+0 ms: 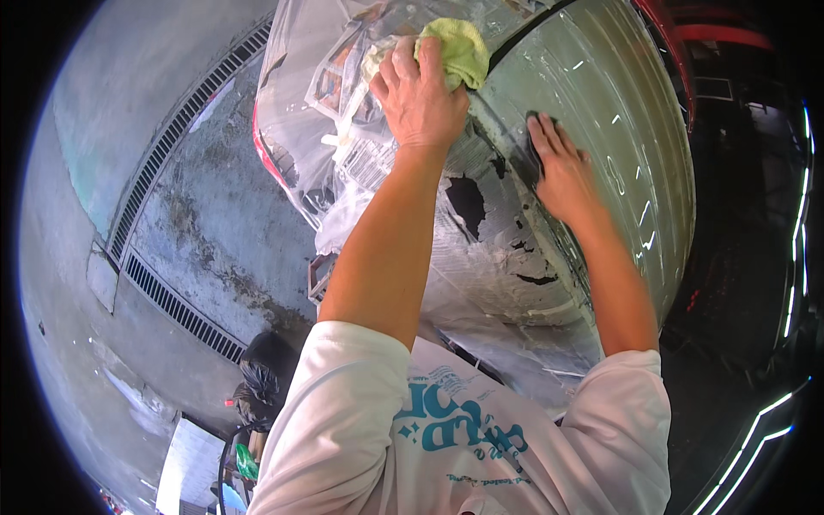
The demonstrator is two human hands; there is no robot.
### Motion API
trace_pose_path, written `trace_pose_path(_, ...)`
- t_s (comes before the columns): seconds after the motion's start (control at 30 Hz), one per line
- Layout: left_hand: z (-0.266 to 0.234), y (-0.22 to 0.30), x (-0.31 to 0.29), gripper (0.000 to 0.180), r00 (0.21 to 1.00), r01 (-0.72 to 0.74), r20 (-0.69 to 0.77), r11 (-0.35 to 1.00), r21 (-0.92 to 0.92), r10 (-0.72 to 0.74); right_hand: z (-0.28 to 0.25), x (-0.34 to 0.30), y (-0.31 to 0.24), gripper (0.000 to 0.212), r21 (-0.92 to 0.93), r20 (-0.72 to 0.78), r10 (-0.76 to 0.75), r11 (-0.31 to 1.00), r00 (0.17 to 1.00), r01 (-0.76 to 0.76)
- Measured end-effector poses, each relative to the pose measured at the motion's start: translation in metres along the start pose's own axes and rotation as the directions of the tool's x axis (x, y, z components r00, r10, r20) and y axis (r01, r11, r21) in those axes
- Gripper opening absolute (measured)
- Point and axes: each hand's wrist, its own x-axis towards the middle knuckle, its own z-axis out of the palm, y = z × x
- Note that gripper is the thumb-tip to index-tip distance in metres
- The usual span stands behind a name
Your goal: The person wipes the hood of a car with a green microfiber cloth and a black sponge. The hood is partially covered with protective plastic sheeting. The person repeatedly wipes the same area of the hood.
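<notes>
Glossy curved panel [588,73], dark pad [533,154] atop

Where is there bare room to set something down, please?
The floor between the grates and plastic sheeting looks bare. It is crowded around the black bag, the cloth in the left hand and the pad under the right hand.

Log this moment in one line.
left hand: gripping green cloth | right hand: on dark pad, at panel | between: torn covering
</notes>
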Motion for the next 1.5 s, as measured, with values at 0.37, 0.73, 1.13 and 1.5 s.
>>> trace_pose_path(0.37, 0.002, 0.0, 0.004, 0.073, 0.999, -0.027, -0.044, 0.999, 0.045, 0.029, -0.011, 0.057, -0.02, 0.087, 0.04, -0.057, -0.276, 0.96, 0.96, 0.278)
trace_pose_path(0.73, 0.003, 0.0, 0.003, 0.074, 0.999, -0.028, -0.028, 0.999, 0.036, 0.029, -0.014, 0.048, -0.024, 0.076, -0.139, -0.062, -0.287, 0.951, 0.956, 0.276)
trace_pose_path(1.13, 0.005, 0.003, 0.006, 0.071, 0.998, -0.02, -0.054, 0.997, 0.071, 0.024, -0.01, 0.073, -0.041, 0.079, -0.082, -0.177, -0.173, 0.984, 0.969, 0.161)
trace_pose_path(1.5, 0.003, -0.001, 0.003, 0.076, 0.998, -0.033, -0.044, 0.997, 0.072, 0.036, -0.014, 0.056, -0.037, 0.082, -0.036, -0.089, -0.185, 0.983, 0.979, 0.183)
